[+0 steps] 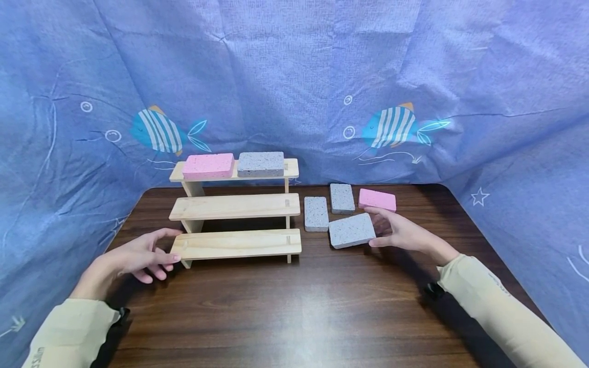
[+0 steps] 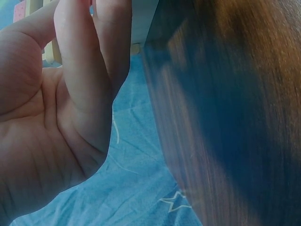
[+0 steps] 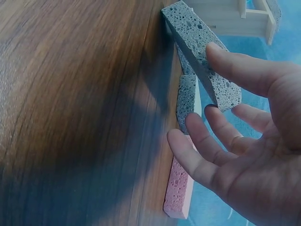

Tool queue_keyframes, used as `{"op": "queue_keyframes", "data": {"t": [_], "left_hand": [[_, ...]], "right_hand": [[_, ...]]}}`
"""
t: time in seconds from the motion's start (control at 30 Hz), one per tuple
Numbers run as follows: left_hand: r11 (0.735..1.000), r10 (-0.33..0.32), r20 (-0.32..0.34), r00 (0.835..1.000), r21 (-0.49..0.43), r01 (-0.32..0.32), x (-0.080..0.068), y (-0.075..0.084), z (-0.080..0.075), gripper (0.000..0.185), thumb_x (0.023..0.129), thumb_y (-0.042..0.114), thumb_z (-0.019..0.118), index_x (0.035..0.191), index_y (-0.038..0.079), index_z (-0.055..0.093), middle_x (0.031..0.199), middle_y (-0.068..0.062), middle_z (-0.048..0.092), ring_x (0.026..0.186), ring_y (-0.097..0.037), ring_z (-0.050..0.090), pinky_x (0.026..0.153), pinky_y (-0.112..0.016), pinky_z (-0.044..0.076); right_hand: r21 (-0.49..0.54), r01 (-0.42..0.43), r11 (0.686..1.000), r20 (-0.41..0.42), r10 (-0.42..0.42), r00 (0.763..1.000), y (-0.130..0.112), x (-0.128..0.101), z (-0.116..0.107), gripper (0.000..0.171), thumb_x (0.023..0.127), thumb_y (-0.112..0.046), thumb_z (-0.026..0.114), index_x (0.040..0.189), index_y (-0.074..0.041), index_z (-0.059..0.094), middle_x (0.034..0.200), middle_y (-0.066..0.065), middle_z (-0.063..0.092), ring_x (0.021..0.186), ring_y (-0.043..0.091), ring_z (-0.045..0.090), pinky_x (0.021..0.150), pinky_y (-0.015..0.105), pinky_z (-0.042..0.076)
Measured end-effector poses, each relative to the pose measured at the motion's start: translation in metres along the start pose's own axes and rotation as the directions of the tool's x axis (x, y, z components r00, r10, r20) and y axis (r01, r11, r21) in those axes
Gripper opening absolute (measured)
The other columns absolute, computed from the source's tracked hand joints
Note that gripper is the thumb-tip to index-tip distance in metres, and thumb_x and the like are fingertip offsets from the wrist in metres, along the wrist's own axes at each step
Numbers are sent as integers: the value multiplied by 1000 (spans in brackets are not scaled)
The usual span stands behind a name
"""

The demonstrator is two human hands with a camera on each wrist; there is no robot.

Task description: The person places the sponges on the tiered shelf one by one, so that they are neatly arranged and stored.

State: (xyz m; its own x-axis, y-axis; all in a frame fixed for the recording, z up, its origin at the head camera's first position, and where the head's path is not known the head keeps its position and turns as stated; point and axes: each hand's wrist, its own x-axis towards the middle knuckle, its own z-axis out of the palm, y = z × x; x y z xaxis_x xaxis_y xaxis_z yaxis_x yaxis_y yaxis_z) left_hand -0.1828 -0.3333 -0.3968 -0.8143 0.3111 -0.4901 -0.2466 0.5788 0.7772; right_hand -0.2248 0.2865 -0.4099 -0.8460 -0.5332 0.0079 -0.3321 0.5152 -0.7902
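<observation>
Both hands lie open: left hand (image 1: 133,258) fingers rest at the wooden rack's (image 1: 236,244) lowest step, right hand (image 1: 400,232) fingers touch a grey sponge (image 1: 352,230).

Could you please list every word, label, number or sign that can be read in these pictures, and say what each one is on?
No text can be read for certain.
Left sleeve: small dark lettering near the cuff, too small and skewed to read.
Right sleeve: a faint mark, too small to read.
Blue cloth: only printed fish, bubbles and stars, no words.
Sponges and wooden shelf: no label visible.
</observation>
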Motion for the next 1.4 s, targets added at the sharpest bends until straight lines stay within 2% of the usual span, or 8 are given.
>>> {"op": "queue_keyframes", "data": {"t": [0.2, 0.53, 0.7, 0.9, 1.27, 1.4], "left_hand": [[1000, 4, 7, 1000, -1, -4, -1, 0, 0, 81, 89, 30, 69, 148, 14, 15, 85, -19, 67, 65, -26, 66, 48, -39, 53], [1000, 15, 20, 1000, 9, -16, -2, -1, -1, 81, 89, 30, 68, 147, 13, 15, 85, -21, 66, 65, -26, 66, 48, -41, 54], [1000, 11, 12, 1000, 0, -11, -1, -2, -1, 81, 89, 30, 69, 147, 14, 15, 85, -20, 67, 65, -26, 66, 47, -39, 53], [1000, 12, 13, 1000, -7, -11, 0, -2, -1, 82, 89, 29, 69, 148, 14, 14, 84, -19, 67, 64, -26, 66, 47, -39, 53], [1000, 17, 21, 1000, -4, -17, 0, -1, -2, 81, 89, 29, 68, 148, 13, 14, 84, -19, 67, 64, -25, 66, 47, -38, 53], [1000, 12, 16, 1000, 2, -12, 0, 0, -2, 81, 89, 30, 69, 147, 14, 15, 85, -19, 66, 65, -25, 66, 47, -39, 53]], "right_hand": [[-7, 1, 1000, 7, -1, 1000, -3, 1, -1, 86, 76, -17, 82, 147, -12, 33, 122, 16, 51, 106, 32, 55, 89, 47, 48], [29, 21, 999, 12, -22, 1000, -6, 2, -1, 84, 76, -14, 81, 146, -11, 34, 122, 17, 52, 109, 32, 53, 92, 47, 47], [-4, 20, 1000, 10, -20, 1000, -9, 2, -2, 84, 76, -17, 82, 145, -10, 35, 113, 15, 55, 102, 28, 57, 89, 43, 49], [-24, 7, 1000, 14, -6, 1000, -15, 1, -4, 82, 76, -19, 82, 144, -10, 37, 102, 13, 54, 90, 26, 58, 84, 43, 50], [-8, 7, 1000, 20, -6, 1000, -17, 2, -5, 79, 75, -22, 83, 141, -9, 41, 102, 12, 56, 88, 25, 58, 82, 41, 50], [20, 16, 1000, 29, -17, 999, -18, 2, -6, 78, 74, -21, 83, 139, -8, 42, 103, 12, 59, 87, 25, 61, 80, 37, 51]]}}
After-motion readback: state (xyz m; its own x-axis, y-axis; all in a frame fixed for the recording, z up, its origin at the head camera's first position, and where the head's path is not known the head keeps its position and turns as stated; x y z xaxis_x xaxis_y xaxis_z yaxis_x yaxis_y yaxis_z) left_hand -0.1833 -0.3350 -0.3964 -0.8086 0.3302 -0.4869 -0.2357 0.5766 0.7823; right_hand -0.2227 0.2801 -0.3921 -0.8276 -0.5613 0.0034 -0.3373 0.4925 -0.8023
